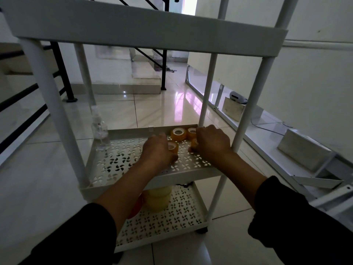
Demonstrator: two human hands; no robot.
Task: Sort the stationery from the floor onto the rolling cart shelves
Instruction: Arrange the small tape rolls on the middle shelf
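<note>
A white cart (pixel 145 29) with perforated shelves stands on the tiled floor (pixel 158 109). Both hands reach onto the middle shelf (pixel 118 159), which holds four small amber tape rolls and a clear bottle (pixel 100 132) in its far left corner.

Two of the rolls sit side by side against the far rim: one (pixel 178 133) fully visible, the other (pixel 191 132) partly behind the right hand. The left hand (pixel 157 152) curls around a third roll (pixel 173 146), fingers and thumb closed on it near the middle of the shelf. The right hand (pixel 213 143) is curled over a fourth roll (pixel 194 143) just to the right; it seems to grip it, though most of that roll is hidden under the fingers. The two held rolls lie close together, just nearer than the pair at the rim.

The bottom shelf (pixel 181 213) carries a stack of larger pale yellow tape rolls (pixel 158 199) near its left side, partly hidden by the left forearm, with something red (pixel 136 207) beside them; their number cannot be counted from here.

Black sleeves cover both forearms at the near edge. Right of the cart, metal frames (pixel 305 155) lie along the wall.
</note>
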